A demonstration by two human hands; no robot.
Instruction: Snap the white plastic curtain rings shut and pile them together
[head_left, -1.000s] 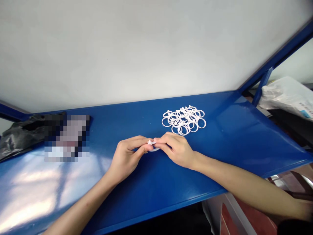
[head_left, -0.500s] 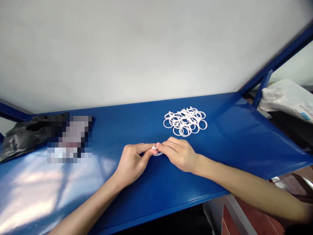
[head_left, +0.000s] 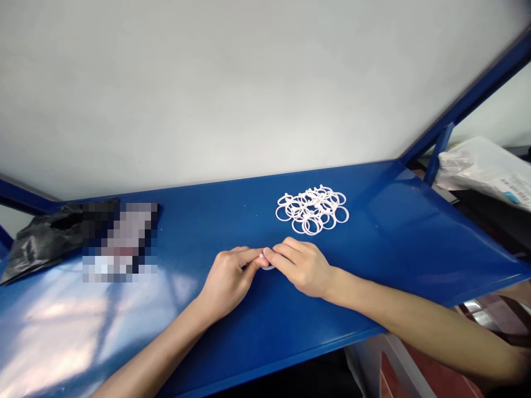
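Note:
My left hand (head_left: 228,282) and my right hand (head_left: 301,265) meet fingertip to fingertip low over the blue table (head_left: 199,232). Between them they pinch one small white plastic ring (head_left: 265,262), mostly hidden by the fingers. Both hands are closed around it and rest close to the table surface. A pile of several white rings (head_left: 312,210) lies on the table just beyond my right hand.
A black plastic bag (head_left: 39,240) lies at the table's far left beside a blurred patch. A grey wall stands behind the table. A blue frame post (head_left: 435,146) rises at the right, with a white plastic bag (head_left: 483,168) beyond it.
Both hands, still holding the white ring, have sunk towards the table and drifted slightly right. Less of the ring shows between the fingers. The pile has not moved.

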